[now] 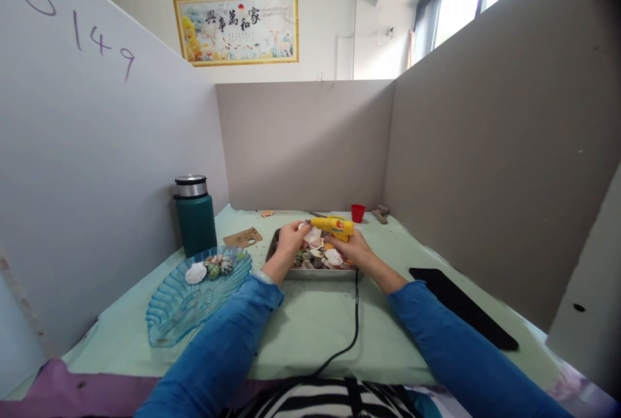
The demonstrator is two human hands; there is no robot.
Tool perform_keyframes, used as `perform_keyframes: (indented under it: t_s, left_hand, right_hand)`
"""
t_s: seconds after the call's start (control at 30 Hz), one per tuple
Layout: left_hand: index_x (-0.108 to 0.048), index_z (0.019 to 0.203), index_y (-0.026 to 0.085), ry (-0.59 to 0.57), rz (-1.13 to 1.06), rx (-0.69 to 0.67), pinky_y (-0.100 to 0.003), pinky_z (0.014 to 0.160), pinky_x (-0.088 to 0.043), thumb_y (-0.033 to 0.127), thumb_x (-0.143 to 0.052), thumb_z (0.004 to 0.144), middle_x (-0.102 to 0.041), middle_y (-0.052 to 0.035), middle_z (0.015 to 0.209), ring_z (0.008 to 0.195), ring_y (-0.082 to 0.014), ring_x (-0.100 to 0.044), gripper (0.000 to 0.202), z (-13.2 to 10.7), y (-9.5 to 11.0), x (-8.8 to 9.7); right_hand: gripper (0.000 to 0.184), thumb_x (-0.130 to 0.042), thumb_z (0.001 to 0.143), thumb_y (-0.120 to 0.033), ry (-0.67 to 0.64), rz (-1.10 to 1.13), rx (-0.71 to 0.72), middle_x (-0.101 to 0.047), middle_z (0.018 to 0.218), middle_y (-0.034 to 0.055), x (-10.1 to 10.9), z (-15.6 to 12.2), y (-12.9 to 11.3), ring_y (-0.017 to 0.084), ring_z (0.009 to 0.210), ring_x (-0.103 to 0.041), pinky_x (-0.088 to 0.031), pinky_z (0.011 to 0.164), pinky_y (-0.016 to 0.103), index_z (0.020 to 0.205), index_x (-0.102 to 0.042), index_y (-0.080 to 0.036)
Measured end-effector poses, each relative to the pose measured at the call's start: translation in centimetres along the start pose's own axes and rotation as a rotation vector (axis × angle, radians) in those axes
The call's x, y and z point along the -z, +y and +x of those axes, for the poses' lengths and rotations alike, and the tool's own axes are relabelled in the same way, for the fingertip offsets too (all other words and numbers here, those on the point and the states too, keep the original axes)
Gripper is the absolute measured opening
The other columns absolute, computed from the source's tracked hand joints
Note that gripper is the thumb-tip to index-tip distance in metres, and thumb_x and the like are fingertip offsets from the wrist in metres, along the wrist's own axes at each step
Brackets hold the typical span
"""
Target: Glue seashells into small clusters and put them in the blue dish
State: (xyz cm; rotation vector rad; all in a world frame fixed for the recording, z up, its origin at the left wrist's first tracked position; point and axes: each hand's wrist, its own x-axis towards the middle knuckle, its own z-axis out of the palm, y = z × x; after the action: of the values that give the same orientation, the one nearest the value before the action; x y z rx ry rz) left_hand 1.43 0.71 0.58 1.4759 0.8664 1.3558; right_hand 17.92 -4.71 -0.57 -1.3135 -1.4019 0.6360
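Observation:
My right hand [353,250] is closed round a yellow glue gun [336,226], its nozzle pointing left. My left hand [290,238] pinches a pale shell [312,234] right at the nozzle. Both hands hover over a metal tray [310,272] filled with several mixed shells. The gun's black cord [355,321] runs from the tray toward me across the pale green tablecloth. Both arms wear blue sleeves.
A blue glass shell-shaped dish [194,295] with a few shells lies at the left. Behind it stands a dark green flask [195,216]. A small brown card [242,237], a red cup [358,213] and a black flat strip [460,307] lie around. Partition boards wall three sides.

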Motion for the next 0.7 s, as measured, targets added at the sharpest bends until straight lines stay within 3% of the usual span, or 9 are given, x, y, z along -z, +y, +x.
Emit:
perform_keyframes:
  t_s: [0.17,0.33,0.7]
  left_hand:
    - [-0.062,0.069,0.015,0.0,0.029,-0.015,-0.019,0.038,-0.025,0.035,-0.069,0.069,-0.047,0.0064,0.046,0.035,-0.0059,-0.039,0.021,-0.01,-0.08,0.05]
    - [-0.064,0.082,0.015,0.037,0.032,-0.019,-0.018,0.038,-0.027,0.031,-0.071,0.07,-0.051,0.0066,0.051,0.035,-0.0059,-0.041,0.022,0.02,-0.04,0.07]
    - [-0.06,0.08,0.015,0.029,-0.038,-0.026,-0.019,0.038,-0.028,0.043,-0.071,0.071,-0.053,0.0053,0.051,0.036,-0.0062,-0.042,0.031,0.36,-0.62,0.29]
  right_hand:
    - [0.028,-0.072,0.071,-0.041,-0.014,0.007,0.026,-0.047,0.044,-0.0064,0.01,0.04,0.13,0.009,0.039,-0.041,-0.032,0.039,0.022,0.08,-0.067,-0.015]
    - [0.029,-0.073,0.071,-0.042,-0.011,0.013,0.023,-0.047,0.044,-0.0063,0.03,0.14,0.24,0.01,0.039,-0.042,-0.032,0.039,0.022,0.082,-0.068,-0.015]
    - [0.026,-0.073,0.072,-0.039,0.023,0.005,-0.02,-0.054,0.05,-0.0031,-0.07,0.45,0.51,0.01,0.038,-0.044,-0.035,0.038,0.023,0.081,-0.069,-0.015]
